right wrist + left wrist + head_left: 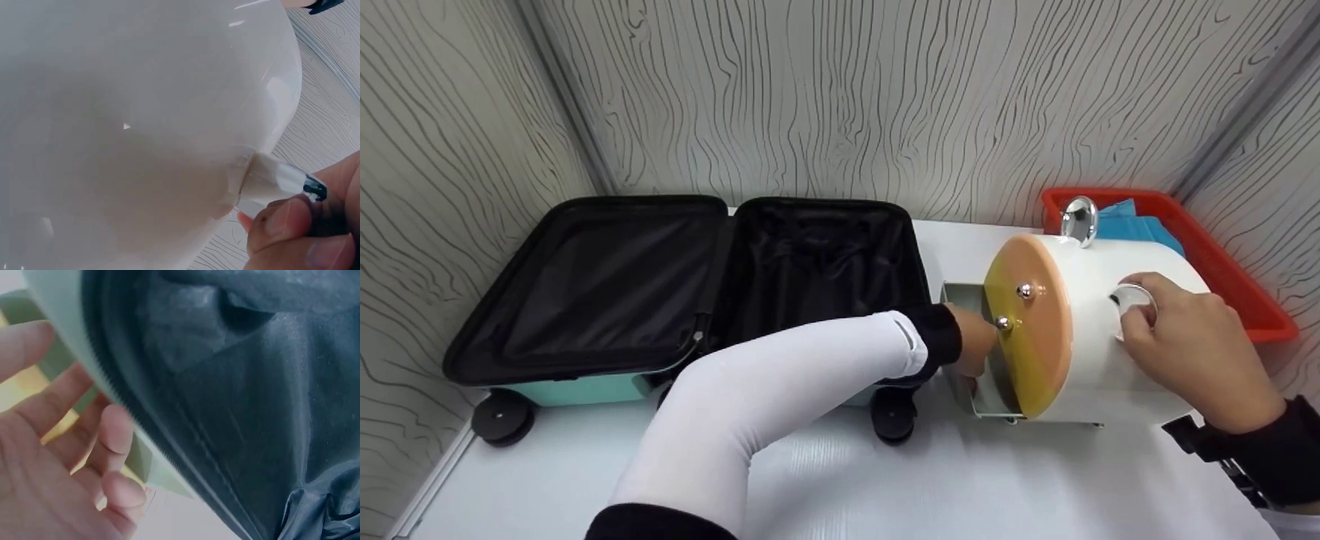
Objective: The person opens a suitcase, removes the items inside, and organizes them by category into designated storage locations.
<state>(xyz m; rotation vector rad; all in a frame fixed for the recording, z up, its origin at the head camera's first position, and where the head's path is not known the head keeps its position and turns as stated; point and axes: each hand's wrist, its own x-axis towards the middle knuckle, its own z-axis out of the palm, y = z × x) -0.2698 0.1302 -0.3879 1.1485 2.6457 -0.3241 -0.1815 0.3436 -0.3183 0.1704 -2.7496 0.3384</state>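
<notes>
A white rounded box (pixel 1102 330) has an orange and yellow front (pixel 1035 322) with shiny knobs. From its front, at the left, sticks out a shallow grey-green tray (pixel 994 382). My left hand (pixel 973 341) is at this tray; in the left wrist view the fingers (pixel 115 430) are spread and loosely bent, palm toward the camera. My right hand (pixel 1200 337) pinches the curved handle (pixel 1132 298) on the side of the box between thumb and fingers. In the right wrist view the handle (pixel 275 177) stands out from the glossy white surface.
Left of the box lies an open mint suitcase (pixel 577 391) with black lining, its wheels (pixel 502 417) toward me. Behind the box a red basket (pixel 1237 289) holds blue fabric (pixel 1140 229). Wood-patterned panels (pixel 825 97) enclose the white table (pixel 825 480).
</notes>
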